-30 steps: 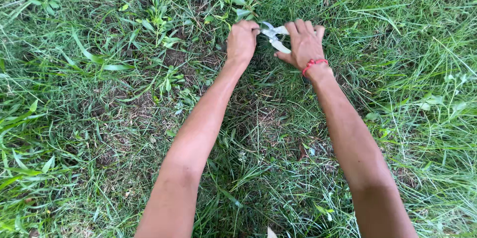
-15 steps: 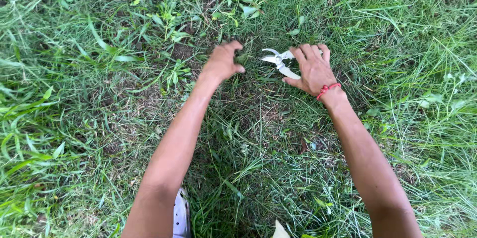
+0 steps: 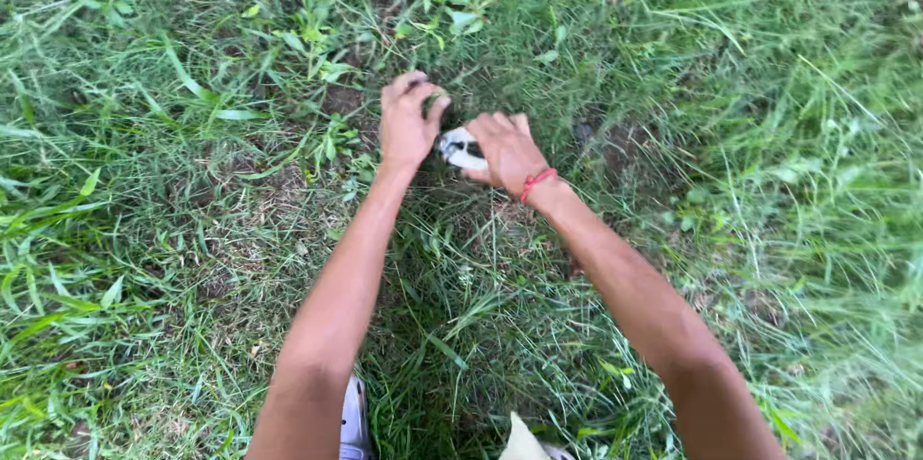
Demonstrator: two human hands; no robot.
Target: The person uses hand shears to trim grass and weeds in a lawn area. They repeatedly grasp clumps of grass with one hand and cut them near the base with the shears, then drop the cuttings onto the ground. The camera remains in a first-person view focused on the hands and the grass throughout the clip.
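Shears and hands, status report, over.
Left hand gripping a grass tuft. Right hand shut on white shears, low beside it. Tall grass crowding all around.

Outdoor lawn of long green grass (image 3: 788, 181), broad-leaved weeds (image 3: 317, 8), bare soil patches (image 3: 279, 186), soft, perhaps overcast daylight

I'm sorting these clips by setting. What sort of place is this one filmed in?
Outdoors, most likely a lawn, yard or field edge. Long green grass covers the ground, broad-leaved weeds grow among it, and bare soil shows in patches. The right hand holds a metal cutting tool beside the left hand.
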